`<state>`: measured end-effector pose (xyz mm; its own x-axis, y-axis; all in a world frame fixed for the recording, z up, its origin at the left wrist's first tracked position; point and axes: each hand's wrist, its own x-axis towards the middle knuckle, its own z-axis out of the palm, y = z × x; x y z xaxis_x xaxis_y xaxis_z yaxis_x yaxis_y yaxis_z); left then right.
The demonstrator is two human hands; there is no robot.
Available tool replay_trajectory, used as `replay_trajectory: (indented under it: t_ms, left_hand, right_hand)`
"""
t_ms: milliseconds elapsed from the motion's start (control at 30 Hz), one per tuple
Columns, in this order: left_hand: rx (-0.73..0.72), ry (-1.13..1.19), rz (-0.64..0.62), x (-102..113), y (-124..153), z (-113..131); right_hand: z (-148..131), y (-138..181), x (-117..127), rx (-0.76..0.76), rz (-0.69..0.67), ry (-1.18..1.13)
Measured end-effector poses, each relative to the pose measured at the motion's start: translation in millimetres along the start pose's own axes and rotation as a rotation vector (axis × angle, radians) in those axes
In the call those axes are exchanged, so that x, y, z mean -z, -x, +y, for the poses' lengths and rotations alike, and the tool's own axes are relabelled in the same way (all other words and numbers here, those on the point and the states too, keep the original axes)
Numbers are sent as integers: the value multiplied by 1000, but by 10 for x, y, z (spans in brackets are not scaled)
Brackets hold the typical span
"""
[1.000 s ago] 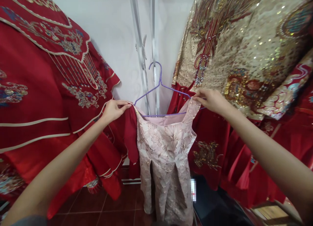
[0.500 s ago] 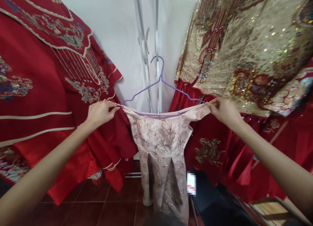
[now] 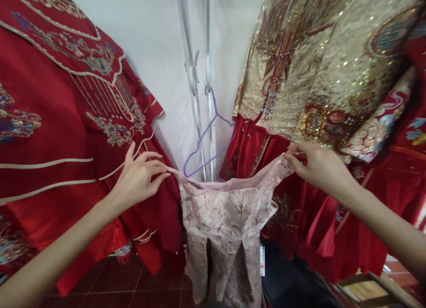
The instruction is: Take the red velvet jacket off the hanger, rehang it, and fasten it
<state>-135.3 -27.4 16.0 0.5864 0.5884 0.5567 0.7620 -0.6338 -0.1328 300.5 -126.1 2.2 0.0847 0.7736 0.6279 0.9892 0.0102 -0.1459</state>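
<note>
A pale pink dress (image 3: 229, 210) with a shiny floral pattern is stretched between my two hands by its off-shoulder neckline. My left hand (image 3: 138, 175) pinches the left shoulder edge between thumb and finger, the other fingers spread. The right shoulder edge is gripped by my right hand (image 3: 309, 163), thumb and fingers closed on it. Just behind the neckline a purple wire hanger (image 3: 199, 141) hangs tilted on a white metal upright, its left end low and its right end up against a red skirt. The dress shoulders are off the hanger. The dress's lower hem is out of view.
Red embroidered garments (image 3: 66, 121) hang close on the left. On the right hang a gold sequined jacket (image 3: 299, 77) and red skirts. White metal poles (image 3: 208, 46) stand against the wall. A black surface (image 3: 293, 277) lies low right, above dark red floor tiles (image 3: 113, 277).
The dress has come down off the hanger's arms, held in both hands. The hanger has swung from level to tilted, left end down. My left fingers have spread.
</note>
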Motion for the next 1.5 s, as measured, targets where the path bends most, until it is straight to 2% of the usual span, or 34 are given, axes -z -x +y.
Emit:
replay_trajectory:
  t_ms: [133,233,300,367,467,633,733,833,967,1100,1233,1367,1500]
  left_hand:
    - [-87,56,-24,251,177,275]
    - [-264,117,-50,387,274,559]
    - [-359,186,-44,409,239,769]
    - [-381,274,-65,336,107,944]
    - [-374,342,-150,20,-204,1067]
    - [-292,320,-159,-683,-624,923]
    - [-302,418,-179,-884,-721,735]
    - [-306,595,-173,-873,-749,533]
    - [-309,815,-211,-721,-713,264]
    - [-266,869,-271,-590,-627,62]
    - [-281,898,-286,-530,-572,32]
    - [-312,945,-300,-499,-544,76]
    - [-308,956,-291,-473,-521,73]
  right_hand:
    - [-20,122,181,232,179,4]
    - [-78,156,214,298,201,25]
    - [-139,134,200,320,214,16]
    - [-209,97,182,329,246,-22]
    - [-295,54,175,338,286,-75]
    - [-300,36,189,357,294,-104]
    - [-234,5,174,364,299,-105]
    - [-127,-69,137,357,286,-66]
    - [98,-201,79,333,306,55]
    - [285,-276,53,277,308,201]
    - [280,-310,33,198,265,316]
    - [216,-410,-32,254,248,390]
    - [263,-503,-99,249,215,432]
